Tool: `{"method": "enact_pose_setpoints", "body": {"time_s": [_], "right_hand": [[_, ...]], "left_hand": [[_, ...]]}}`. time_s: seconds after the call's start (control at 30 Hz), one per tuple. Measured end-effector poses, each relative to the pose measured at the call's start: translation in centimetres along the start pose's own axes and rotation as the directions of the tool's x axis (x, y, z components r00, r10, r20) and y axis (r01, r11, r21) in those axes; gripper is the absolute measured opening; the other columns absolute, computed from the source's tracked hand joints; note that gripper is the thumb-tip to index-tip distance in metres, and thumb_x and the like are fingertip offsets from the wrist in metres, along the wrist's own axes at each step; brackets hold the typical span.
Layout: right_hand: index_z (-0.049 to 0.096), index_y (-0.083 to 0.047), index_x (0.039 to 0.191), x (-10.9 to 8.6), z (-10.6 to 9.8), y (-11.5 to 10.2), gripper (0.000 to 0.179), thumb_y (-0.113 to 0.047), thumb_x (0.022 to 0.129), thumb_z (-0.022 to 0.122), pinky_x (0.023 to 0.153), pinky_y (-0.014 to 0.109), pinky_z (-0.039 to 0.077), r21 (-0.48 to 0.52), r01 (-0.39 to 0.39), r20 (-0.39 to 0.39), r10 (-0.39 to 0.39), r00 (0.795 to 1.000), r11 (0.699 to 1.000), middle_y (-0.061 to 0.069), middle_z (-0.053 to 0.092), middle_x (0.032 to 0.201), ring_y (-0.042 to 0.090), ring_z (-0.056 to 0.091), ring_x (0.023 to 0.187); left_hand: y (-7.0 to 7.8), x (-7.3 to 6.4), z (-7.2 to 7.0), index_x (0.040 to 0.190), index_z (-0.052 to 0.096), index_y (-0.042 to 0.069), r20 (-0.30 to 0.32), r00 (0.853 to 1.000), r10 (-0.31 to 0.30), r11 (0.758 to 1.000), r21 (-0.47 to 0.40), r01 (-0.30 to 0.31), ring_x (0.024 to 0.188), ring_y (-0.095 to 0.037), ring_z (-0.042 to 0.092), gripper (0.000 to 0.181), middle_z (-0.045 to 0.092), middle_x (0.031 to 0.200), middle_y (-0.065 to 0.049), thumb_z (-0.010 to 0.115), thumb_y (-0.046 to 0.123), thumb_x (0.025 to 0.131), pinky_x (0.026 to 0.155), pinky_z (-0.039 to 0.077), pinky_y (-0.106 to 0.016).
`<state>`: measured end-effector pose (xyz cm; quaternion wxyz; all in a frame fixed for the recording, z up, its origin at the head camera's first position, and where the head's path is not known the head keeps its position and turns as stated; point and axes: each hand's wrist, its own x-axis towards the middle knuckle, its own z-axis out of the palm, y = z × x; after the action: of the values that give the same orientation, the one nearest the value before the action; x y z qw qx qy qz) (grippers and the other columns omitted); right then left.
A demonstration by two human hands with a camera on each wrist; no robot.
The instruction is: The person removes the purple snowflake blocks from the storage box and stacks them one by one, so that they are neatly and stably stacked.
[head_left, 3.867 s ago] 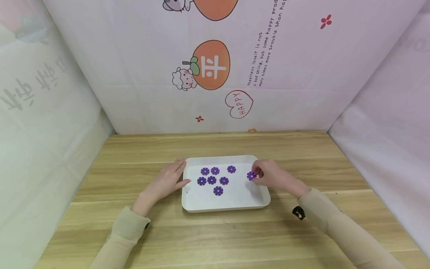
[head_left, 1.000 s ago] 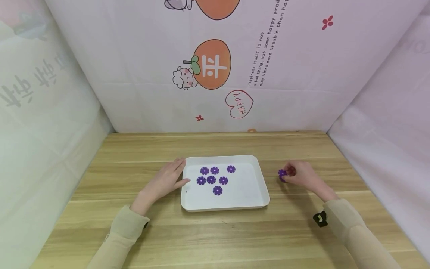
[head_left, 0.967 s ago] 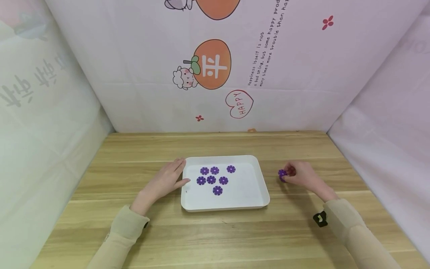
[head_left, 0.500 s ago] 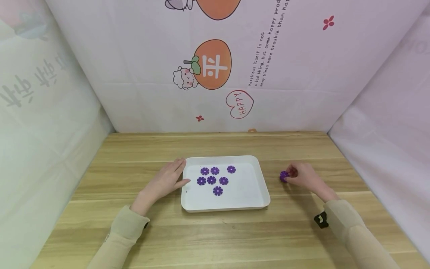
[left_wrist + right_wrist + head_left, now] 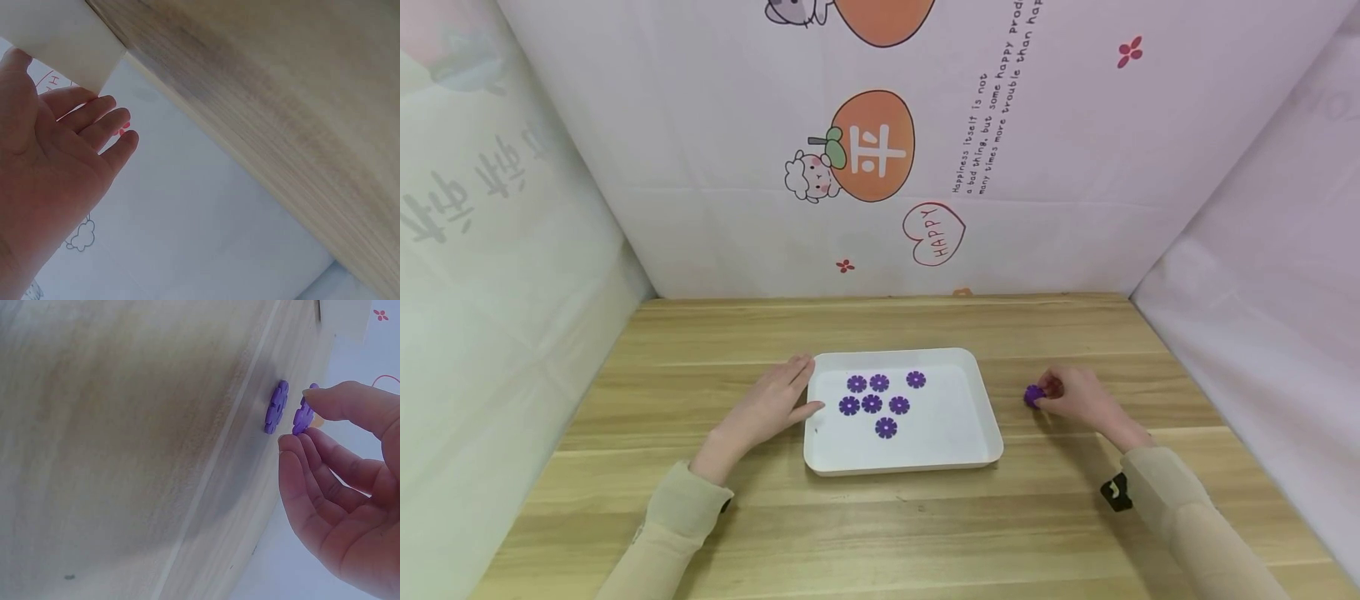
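Note:
My left hand (image 5: 767, 406) lies along the left end of a white tray (image 5: 940, 454), fingers straight against its outside and thumb over the rim. In the tray lie several purple notched plastic discs, one of them a disc (image 5: 886, 427) nearest the front. Right of the tray, my right hand (image 5: 1078, 400) pinches a purple notched disc (image 5: 304, 415) between thumb and fingertips. Just below it, a second purple disc (image 5: 277, 407) lies flat on the table, a small gap between the two in the right wrist view. From the head view the pair overlap and are partly hidden by fingers.
The wooden table (image 5: 880, 542) carries the tray near its middle. White printed cloth (image 5: 1037, 242) stands behind the table, with more cloth at both sides. A black band (image 5: 1116, 492) hangs under the right cuff.
My right hand has carried a disc from the tray's right end out to the table on the right. In the last half second it has barely shifted. The left hand stays put.

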<state>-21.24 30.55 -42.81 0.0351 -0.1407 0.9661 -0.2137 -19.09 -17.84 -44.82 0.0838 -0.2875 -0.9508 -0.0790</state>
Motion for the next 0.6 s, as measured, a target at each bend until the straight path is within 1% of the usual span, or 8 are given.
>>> {"method": "enact_pose_setpoints", "body": {"time_s": [0.27, 0.4, 0.6], "right_hand": [[0.067, 0.006, 0.096, 0.17, 0.06, 0.15, 0.022, -0.01, 0.083, 0.074, 0.073, 0.041, 0.059, -0.005, -0.023, 0.031, 0.023, 0.999, 1.0, 0.016, 0.071, 0.089, 0.024, 0.067, 0.081], [0.067, 0.006, 0.097, 0.21, 0.15, 0.25, 0.022, -0.01, 0.084, 0.074, 0.074, 0.041, 0.059, -0.011, -0.026, 0.04, 0.026, 0.999, 1.0, 0.016, 0.071, 0.089, 0.025, 0.067, 0.082], [0.067, 0.004, 0.095, 0.25, 0.28, 0.47, 0.02, -0.011, 0.084, 0.074, 0.071, 0.038, 0.058, -0.028, -0.015, 0.03, 0.016, 0.999, 0.999, 0.014, 0.071, 0.088, 0.022, 0.066, 0.08]], "left_hand": [[-0.02, -0.01, -0.02, 0.143, 0.044, -0.011, 0.001, 1.0, -0.007, 1.0, -0.009, 0.007, 0.139, -0.042, 0.046, 0.072, 0.047, 0.148, -0.028, 0.061, 0.042, 0.097, 0.115, 0.041, -0.054], [-0.02, -0.03, -0.02, 0.143, 0.044, -0.011, -0.003, 1.0, -0.003, 1.0, -0.009, 0.003, 0.138, -0.042, 0.046, 0.072, 0.047, 0.147, -0.029, 0.062, 0.041, 0.097, 0.115, 0.041, -0.055], [-0.03, -0.07, -0.01, 0.144, 0.043, -0.011, 0.003, 1.0, -0.006, 1.0, -0.012, 0.006, 0.139, -0.041, 0.046, 0.072, 0.047, 0.148, -0.028, 0.06, 0.042, 0.097, 0.115, 0.041, -0.054]]}}
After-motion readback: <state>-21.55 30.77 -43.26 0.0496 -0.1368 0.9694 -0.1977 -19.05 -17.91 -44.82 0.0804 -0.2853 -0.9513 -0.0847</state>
